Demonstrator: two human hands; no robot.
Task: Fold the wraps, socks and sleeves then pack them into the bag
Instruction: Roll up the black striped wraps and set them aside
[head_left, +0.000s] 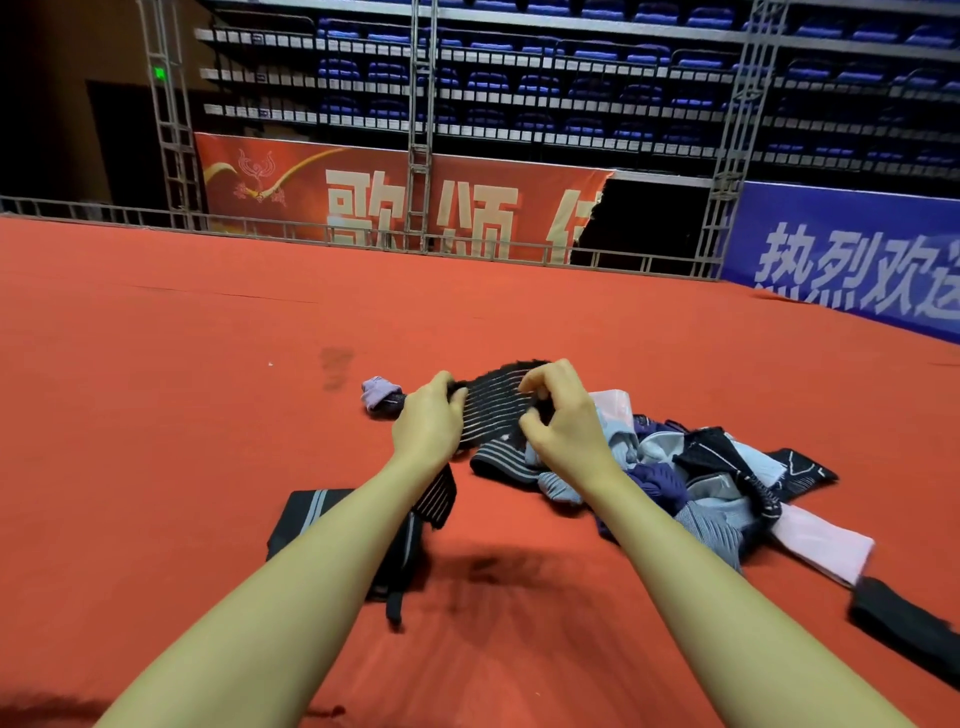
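A black wrap with thin white stripes is stretched between both hands above the red carpet. My left hand grips its left end, and a loose tail hangs down under my wrist. My right hand pinches the wrap's right part with curled fingers. A flat black bag with grey stripes lies under my left forearm. Right of my hands sits a heap of socks, sleeves and wraps in black, blue, grey and pink. A folded lilac and dark sock lies just left of my left hand.
The red carpet spreads wide on all sides. A black strap or wrap lies alone at the right edge. A low metal railing, banners and stands close off the far side.
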